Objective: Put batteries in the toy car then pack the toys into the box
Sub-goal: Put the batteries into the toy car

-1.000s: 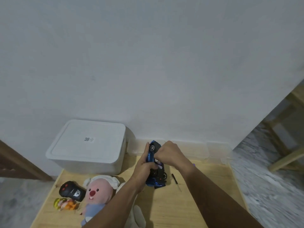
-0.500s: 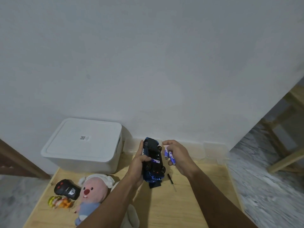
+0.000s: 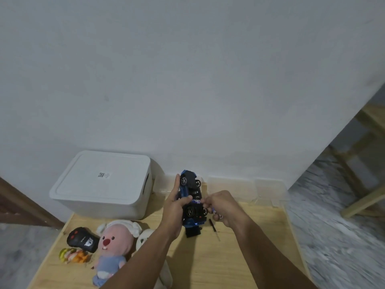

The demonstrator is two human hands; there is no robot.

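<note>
A pale wooden table stands against a plain white wall. At the table's far left corner sits a large white box with its lid on and a small square code label on top.

Two bare forearms reach out over the middle of the table. The left hand is wrapped around a blue toy car, held clear of the table and turned on its side so the black underside and wheels face right; the thumb presses across the car's middle. The right hand is curled partly closed just beside the car, fingertips at the underside, pinching a small blue-and-white battery against it. More batteries of the same kind are tucked in the lower fingers.

Near the left edge, towards the front, lies a plush toy with a pink face, red nose and blue body, on its back. A white plush lies touching its right side, partly hidden by the left arm. Just left of the pink plush rests a black remote control with red buttons, and in front of that a small yellow and orange figure.

Below the car, a small black piece lies on the table; what it is cannot be told. Beside it lies a thin screwdriver.
</note>
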